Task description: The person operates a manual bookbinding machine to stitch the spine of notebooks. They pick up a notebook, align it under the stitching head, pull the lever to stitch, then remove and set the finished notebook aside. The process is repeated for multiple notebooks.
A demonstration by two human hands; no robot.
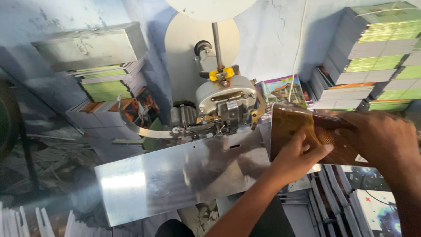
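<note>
While both hands (342, 145) grip a brown booklet (298, 131): shiny steel table (175, 175), stacked books (372, 52) behind

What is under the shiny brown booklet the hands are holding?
Under the brown booklet sits the metal plate's right end. Both hands, left and right, hide the rest.

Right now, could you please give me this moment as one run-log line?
left hand: holds brown booklet | right hand: holds same booklet | place: metal plate beside stitching machine | around: notebook stacks
</note>
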